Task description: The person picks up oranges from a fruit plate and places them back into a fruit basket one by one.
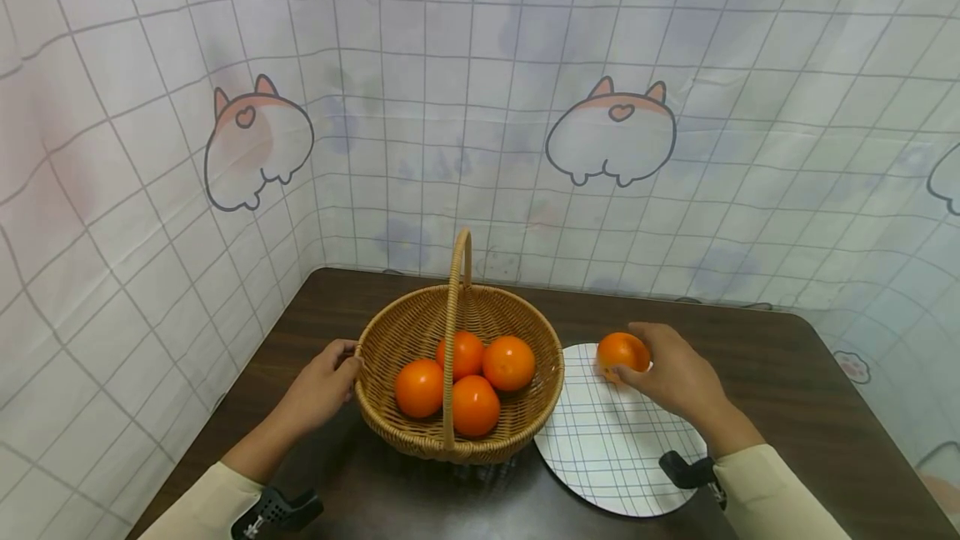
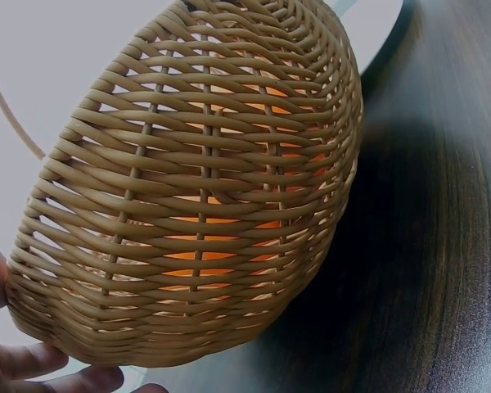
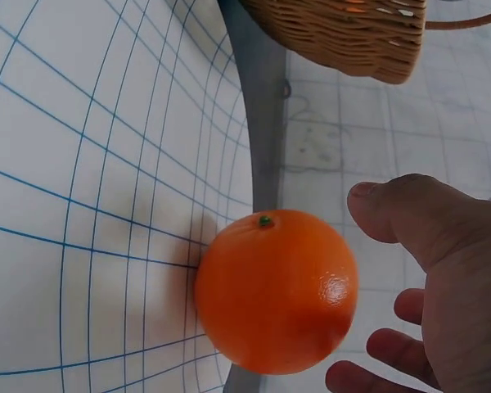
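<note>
A wicker basket [image 1: 382, 432] with a tall arched handle [image 1: 452, 315] stands on the table and holds several oranges [image 1: 475, 407]. My left hand [image 1: 324, 382] holds its left rim, and in the left wrist view the thumb and fingers [image 2: 33, 360] show at the woven edge. To the right, a single orange [image 1: 624, 355] rests on a round white plate [image 1: 615, 448] with a blue grid pattern. My right hand [image 1: 678, 369] is beside that orange, thumb and fingers spread. The right wrist view shows a gap between the thumb [image 3: 380, 209] and the orange.
The dark wood table [image 1: 780, 407] has a back edge close to a white gridded curtain [image 1: 495, 123] printed with cartoon animals. The plate sits close against the basket's right side. A black strap device [image 1: 277, 511] is worn on each wrist.
</note>
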The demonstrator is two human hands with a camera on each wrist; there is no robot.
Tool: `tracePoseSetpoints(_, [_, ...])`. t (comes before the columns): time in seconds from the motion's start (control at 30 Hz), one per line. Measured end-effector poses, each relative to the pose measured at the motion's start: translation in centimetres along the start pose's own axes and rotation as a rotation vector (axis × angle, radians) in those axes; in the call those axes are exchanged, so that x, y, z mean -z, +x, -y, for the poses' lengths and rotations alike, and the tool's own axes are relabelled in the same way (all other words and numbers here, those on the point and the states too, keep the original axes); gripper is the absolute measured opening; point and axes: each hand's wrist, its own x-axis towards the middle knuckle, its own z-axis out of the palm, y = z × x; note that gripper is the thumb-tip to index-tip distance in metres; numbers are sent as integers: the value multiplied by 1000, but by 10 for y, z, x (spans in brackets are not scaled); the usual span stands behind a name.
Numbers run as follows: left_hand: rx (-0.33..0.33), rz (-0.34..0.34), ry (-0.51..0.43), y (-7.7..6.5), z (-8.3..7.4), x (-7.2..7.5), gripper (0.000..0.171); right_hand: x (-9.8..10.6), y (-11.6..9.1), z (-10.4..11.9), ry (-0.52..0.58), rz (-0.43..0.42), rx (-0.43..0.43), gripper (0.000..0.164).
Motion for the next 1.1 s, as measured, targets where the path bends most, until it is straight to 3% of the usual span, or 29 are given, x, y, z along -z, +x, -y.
tracePoseSetpoints(0.53, [2, 2, -3, 1, 2, 0, 47, -12, 8, -11, 5, 46, -57, 80])
tracePoseSetpoints(1.1, [-2, 0, -5, -1, 0, 0, 47, -21, 13, -19, 38, 50, -56, 79])
